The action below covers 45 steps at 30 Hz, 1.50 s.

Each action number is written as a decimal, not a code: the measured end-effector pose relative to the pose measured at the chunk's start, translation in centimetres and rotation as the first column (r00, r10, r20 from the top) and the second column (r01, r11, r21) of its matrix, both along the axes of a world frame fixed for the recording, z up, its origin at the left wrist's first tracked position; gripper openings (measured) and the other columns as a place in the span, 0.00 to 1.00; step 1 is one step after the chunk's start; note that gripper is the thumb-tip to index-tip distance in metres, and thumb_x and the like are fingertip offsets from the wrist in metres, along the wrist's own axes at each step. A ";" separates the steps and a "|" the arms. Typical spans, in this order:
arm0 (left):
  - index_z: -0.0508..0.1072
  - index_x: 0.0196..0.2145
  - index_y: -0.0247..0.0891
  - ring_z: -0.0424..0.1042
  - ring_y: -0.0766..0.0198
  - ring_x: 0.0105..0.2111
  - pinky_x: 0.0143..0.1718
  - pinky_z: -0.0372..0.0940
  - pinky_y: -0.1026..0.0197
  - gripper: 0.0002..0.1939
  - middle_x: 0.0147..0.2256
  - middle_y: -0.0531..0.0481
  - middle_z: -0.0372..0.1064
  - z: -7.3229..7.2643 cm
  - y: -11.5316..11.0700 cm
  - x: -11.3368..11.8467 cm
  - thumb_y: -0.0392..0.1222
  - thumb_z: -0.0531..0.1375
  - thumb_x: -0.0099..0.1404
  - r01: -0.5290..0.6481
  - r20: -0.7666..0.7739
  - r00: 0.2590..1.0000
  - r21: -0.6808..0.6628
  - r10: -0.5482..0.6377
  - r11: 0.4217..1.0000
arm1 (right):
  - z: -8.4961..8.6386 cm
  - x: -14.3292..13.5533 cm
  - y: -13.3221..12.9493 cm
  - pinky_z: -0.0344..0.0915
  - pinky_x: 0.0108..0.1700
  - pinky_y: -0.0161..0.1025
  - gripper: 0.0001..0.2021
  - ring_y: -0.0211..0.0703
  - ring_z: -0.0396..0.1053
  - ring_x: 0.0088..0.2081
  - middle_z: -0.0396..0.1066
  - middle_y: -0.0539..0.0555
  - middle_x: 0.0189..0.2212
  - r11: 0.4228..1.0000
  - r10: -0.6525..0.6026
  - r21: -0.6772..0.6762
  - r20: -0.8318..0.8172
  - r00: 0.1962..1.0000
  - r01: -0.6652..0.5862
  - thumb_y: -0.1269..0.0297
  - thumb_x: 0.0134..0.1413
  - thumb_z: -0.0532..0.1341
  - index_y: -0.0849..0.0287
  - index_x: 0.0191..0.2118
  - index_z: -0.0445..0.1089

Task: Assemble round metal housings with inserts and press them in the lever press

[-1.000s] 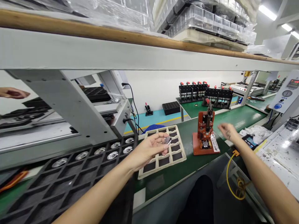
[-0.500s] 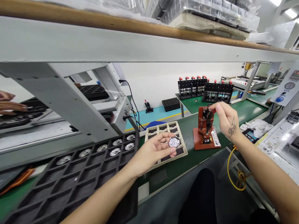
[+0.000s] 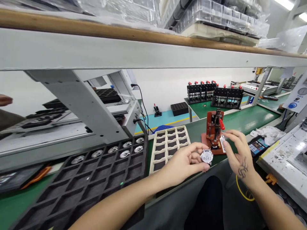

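Note:
My left hand [image 3: 184, 161] grips a silver round watch case [image 3: 206, 156] by its edge between thumb and fingers, its printed back facing up. It is just in front of a reddish-brown toggle clamp press [image 3: 212, 124] with a red-tipped lever [image 3: 222, 124]. Beside that press my right hand [image 3: 238, 153] is open, fingers apart and bent, with nothing visible in it. Whether its fingertips touch the press is unclear. Below my left hand lies a cream tray [image 3: 155, 147] with dark-lined compartments. A dark part sits in the base of the press.
At the left, a large black compartment tray [image 3: 79, 182] holds several silver round parts [image 3: 125, 154]. A calculator [image 3: 257, 145] and a white cloth [image 3: 266, 133] lie at the right. Black racks with red knobs [image 3: 226, 97] stand behind. A shelf beam [image 3: 120, 51] crosses overhead. Another person's hand [image 3: 5, 100] shows far left.
My right hand has left the top of the press and moved down with fingers opened. The red-tipped lever now shows. My left hand has carried the watch case right, towards the press.

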<state>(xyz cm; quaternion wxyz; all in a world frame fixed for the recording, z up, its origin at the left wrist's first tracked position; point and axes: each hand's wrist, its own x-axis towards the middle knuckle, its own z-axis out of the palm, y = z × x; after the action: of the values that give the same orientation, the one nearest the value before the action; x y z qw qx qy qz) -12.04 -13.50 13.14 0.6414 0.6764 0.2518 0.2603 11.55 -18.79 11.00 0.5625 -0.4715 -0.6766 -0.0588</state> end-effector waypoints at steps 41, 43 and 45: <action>0.70 0.50 0.31 0.81 0.65 0.35 0.39 0.77 0.63 0.20 0.36 0.48 0.77 0.7 -1.9 1.7 0.41 0.71 0.66 0.092 0.153 0.986 -0.155 -0.069 0.984 | 0.2 -0.9 -5.1 0.67 0.40 0.32 0.14 0.35 0.68 0.35 0.75 0.49 0.36 0.668 0.248 -0.461 -0.601 0.759 -0.584 0.52 0.73 0.63 0.55 0.54 0.77; 0.70 0.50 0.30 0.81 0.64 0.34 0.39 0.78 0.63 0.20 0.35 0.48 0.77 0.8 -1.9 1.7 0.41 0.71 0.66 0.106 0.169 0.983 -0.168 -0.078 0.980 | 0.4 -1.0 -5.1 0.67 0.39 0.31 0.14 0.34 0.69 0.34 0.75 0.49 0.35 0.672 0.245 -0.457 -0.604 0.758 -0.582 0.52 0.73 0.63 0.55 0.53 0.77; 0.69 0.49 0.30 0.81 0.65 0.34 0.38 0.78 0.63 0.19 0.35 0.48 0.77 0.9 -1.9 1.7 0.40 0.71 0.67 0.124 0.183 0.979 -0.180 -0.090 0.976 | 0.4 -1.0 -5.1 0.67 0.38 0.31 0.15 0.34 0.68 0.33 0.74 0.49 0.33 0.677 0.243 -0.453 -0.607 0.757 -0.580 0.51 0.72 0.64 0.55 0.52 0.78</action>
<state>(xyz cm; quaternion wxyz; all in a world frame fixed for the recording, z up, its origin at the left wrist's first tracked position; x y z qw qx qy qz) -10.33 -15.43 14.07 0.7357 0.5993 0.1819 0.2579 10.52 -23.90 11.45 0.5290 -0.4547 -0.5786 0.4227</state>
